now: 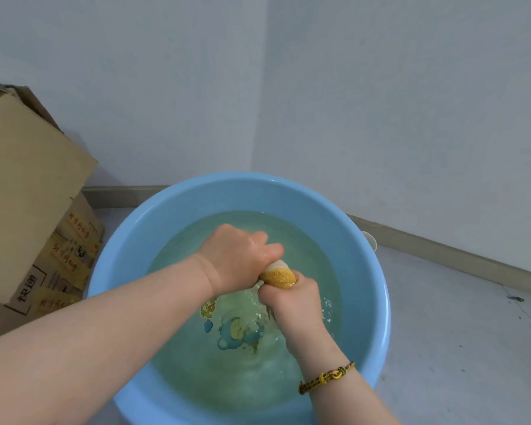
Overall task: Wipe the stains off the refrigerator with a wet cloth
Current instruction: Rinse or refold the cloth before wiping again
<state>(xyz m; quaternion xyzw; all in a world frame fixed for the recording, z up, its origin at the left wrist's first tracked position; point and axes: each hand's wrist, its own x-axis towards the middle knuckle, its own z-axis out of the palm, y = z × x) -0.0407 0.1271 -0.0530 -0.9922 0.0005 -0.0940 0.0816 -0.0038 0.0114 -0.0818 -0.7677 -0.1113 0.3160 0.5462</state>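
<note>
A cardboard box [28, 194] stands on the floor at the left, its lower corner just beside the left rim of the blue basin [120, 256]. If the person twists too briskly, water thrown over that rim would soak the cardboard.

Above the middle of the basin, the left hand [236, 259] is closed in a fist around one end of the yellow cloth [279, 276], fingers curled tight and wet. The cloth is rolled into a short, thick twist held between both fists, clear of the water [215, 372], with only a small middle part showing. The right hand [292, 302] grips the other end from below, fingers wrapped fully round it. Drops and ripples show under it, so this looks like wringing.

The main risk is the degree of wringing. Left too wet, the cloth would likely drip on the way to the refrigerator, which is not in view, and leave streaks on it. Twisted too dry, it may not lift the stains. Wet fingers could also slip, dropping the cloth back into the water with a splash.

The woven bracelet [327, 377] on the right wrist hangs over the near right part of the basin and could get wet if that arm dips.

To the right, the pale floor [457, 332] beside the basin's right rim would turn slippery if water spilled there.
</note>
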